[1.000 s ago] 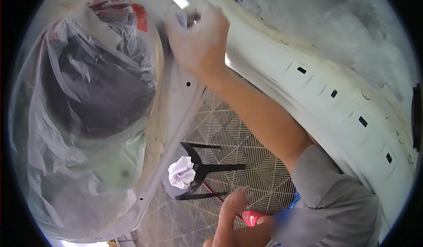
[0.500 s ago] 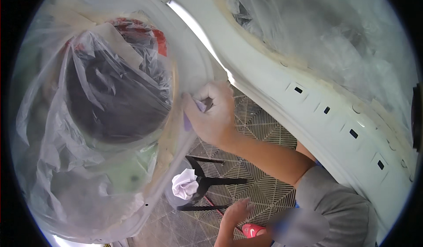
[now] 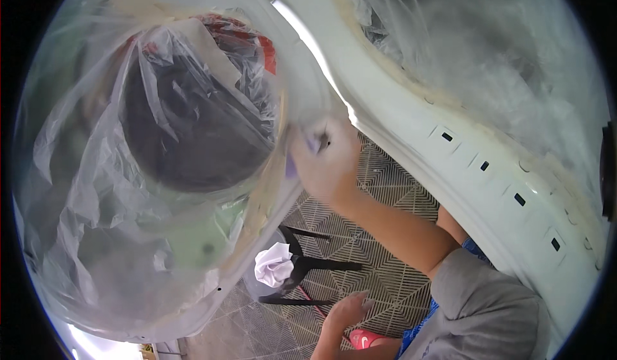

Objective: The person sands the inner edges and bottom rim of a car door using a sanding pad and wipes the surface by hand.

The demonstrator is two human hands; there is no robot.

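Note:
My right hand (image 3: 324, 158), blurred, is closed on a purple pad (image 3: 290, 164) against the pale painted edge of a vehicle panel (image 3: 308, 96), just right of plastic sheeting (image 3: 83, 199) taped over the panel and a dark round area. My left hand (image 3: 349, 308) hangs lower, loosely open with fingers slightly curled and nothing visible in it, below and right of a black stool (image 3: 299, 267) that bears a crumpled white cloth (image 3: 274, 263).
A long white body frame (image 3: 405, 122) with dark slots runs diagonally at the right, beside more plastic sheeting (image 3: 501, 64). Below lie a patterned grid floor (image 3: 385, 174), a red line and a red shoe (image 3: 365, 337) near my left hand.
My right hand has come down along the panel edge from near the top, still holding the purple pad. The panels have shifted somewhat in view; my left hand stays low.

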